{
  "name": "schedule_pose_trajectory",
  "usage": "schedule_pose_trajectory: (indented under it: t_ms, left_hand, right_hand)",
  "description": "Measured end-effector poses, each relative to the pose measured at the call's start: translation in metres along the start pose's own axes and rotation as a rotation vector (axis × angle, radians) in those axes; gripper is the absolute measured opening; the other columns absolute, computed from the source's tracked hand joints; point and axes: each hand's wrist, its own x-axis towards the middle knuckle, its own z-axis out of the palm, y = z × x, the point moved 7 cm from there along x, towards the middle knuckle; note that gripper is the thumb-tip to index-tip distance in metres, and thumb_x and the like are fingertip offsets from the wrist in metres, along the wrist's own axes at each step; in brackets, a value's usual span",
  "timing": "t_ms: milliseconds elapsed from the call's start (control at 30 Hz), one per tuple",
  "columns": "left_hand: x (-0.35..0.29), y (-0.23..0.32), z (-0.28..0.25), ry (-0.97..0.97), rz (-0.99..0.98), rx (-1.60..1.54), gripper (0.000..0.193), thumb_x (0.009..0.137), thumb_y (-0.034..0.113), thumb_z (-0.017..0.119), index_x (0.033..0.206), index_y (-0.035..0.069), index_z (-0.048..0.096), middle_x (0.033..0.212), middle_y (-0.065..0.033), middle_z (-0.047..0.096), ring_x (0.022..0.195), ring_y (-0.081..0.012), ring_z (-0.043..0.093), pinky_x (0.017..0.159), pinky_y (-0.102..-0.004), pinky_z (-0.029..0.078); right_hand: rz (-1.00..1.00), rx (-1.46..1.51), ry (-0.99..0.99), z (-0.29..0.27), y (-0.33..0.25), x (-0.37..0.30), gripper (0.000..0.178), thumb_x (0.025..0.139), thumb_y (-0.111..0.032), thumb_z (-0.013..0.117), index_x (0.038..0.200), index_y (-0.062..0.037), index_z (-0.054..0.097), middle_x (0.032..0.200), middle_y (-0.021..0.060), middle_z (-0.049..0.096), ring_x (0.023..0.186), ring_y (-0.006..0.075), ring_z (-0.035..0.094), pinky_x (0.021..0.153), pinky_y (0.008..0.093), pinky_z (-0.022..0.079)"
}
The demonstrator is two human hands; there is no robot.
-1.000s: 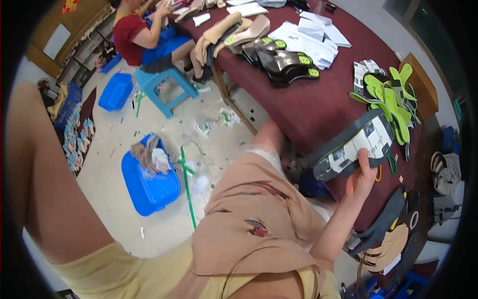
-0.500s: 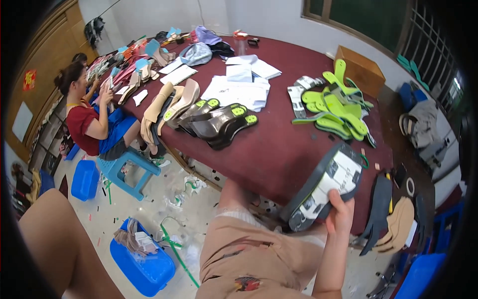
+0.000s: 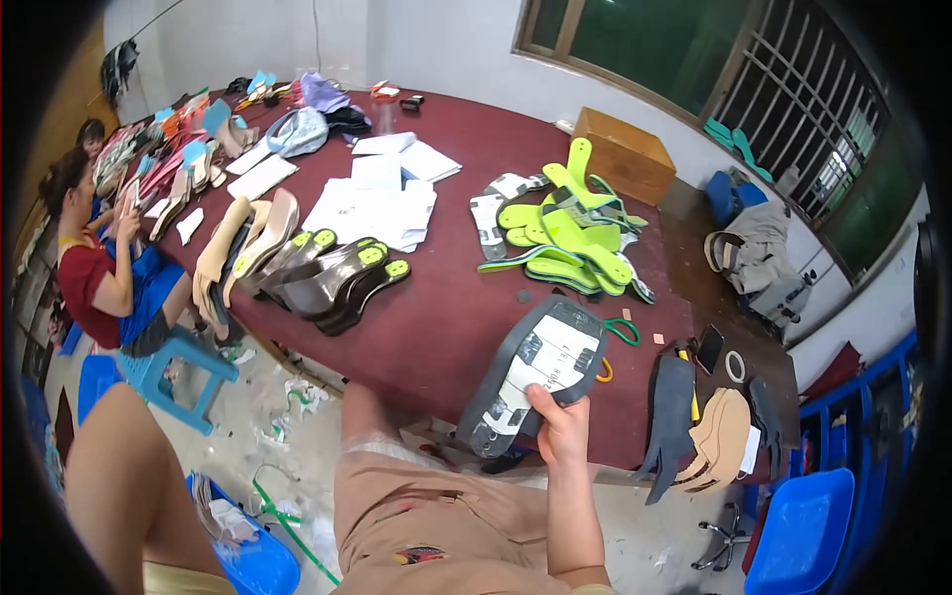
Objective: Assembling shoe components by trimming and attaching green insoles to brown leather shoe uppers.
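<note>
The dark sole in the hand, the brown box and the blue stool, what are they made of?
Dark gray sole: maybe foam or rubber, since its thick edge looks matte; I can't tell which. Brown box: likely wood, with flat, straight-edged panels and a slight sheen. Blue stool: probably smooth molded plastic, going by its even color.

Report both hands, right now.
Left hand: out of view, cannot be told.
Right hand: closed, holding a dark grey shoe sole with white patches.
</note>
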Motion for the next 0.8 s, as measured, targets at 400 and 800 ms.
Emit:
schedule_pose_trajectory:
  t_ms: [400, 800]
  left_hand:
    - [-0.053, -0.081, 0.117, -0.236, -0.486, -0.580, 0.040, 0.088, 0.012, 0.058, 0.124, 0.000, 0.046, 0.121, -0.0099, 0.051, 0.107, -0.0163, 0.051, 0.093, -0.0283, 0.040]
    - [-0.035, -0.098, 0.167, -0.482, -0.612, -0.840, 0.029, 0.091, 0.024, 0.055, 0.104, -0.001, 0.063, 0.095, -0.0069, 0.066, 0.081, -0.0091, 0.060, 0.075, -0.0255, 0.048]
  right_hand:
    - [-0.136, -0.006, -0.101, 0.000, -0.059, -0.002, 0.043, 0.074, -0.002, 0.072, 0.114, 0.0010, 0.055, 0.109, 0.0092, 0.062, 0.098, 0.0171, 0.059, 0.086, 0.0306, 0.047]
    - [-0.104, 0.037, 0.043, -0.020, -0.071, 0.016, 0.048, 0.073, -0.007, 0.074, 0.115, 0.0022, 0.054, 0.109, 0.0088, 0.061, 0.099, 0.0183, 0.059, 0.088, 0.0317, 0.045]
